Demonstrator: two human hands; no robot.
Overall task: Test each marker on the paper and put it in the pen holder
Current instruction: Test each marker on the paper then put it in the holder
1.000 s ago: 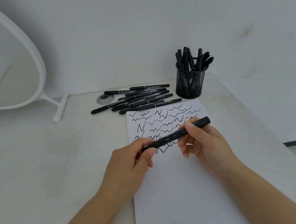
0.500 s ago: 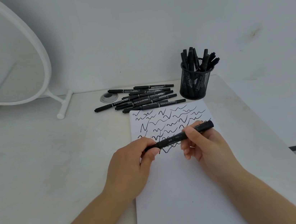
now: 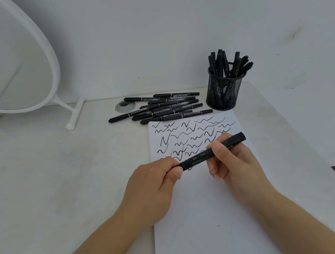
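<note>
Both the left hand point(image 3: 155, 184) and right hand point(image 3: 230, 161) pinch a black marker point(image 3: 200, 158) (white print along its barrel).

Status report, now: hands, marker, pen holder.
Left hand pinching the cap end, right hand gripping the marker barrel over the paper. Pen holder part filled. Loose markers behind paper; path clear.

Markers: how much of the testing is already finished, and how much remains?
Done: several markers stand in the holder, and squiggles cover the top of the paper. In hand: the left hand and right hand each grip one end of a marker above the paper. Left: a pile of about ten markers lies behind the paper.
</note>
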